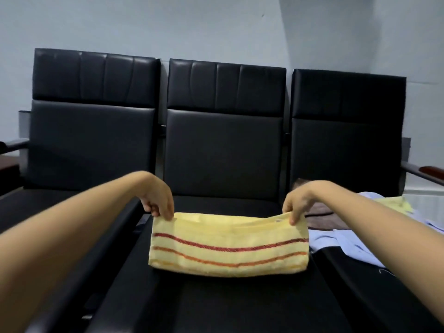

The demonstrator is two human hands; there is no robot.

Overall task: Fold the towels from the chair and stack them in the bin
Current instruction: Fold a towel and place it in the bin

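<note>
Seats (228,306) (black, padded) — pale wall (168,25)

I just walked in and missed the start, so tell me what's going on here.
A person is folding a yellow striped towel on the middle seat of a row of black chairs. The left grip pinches its far left corner, the right grip the far right corner. The towel is already doubled. More cloths lie on the right seat. No bin is in view.
</note>
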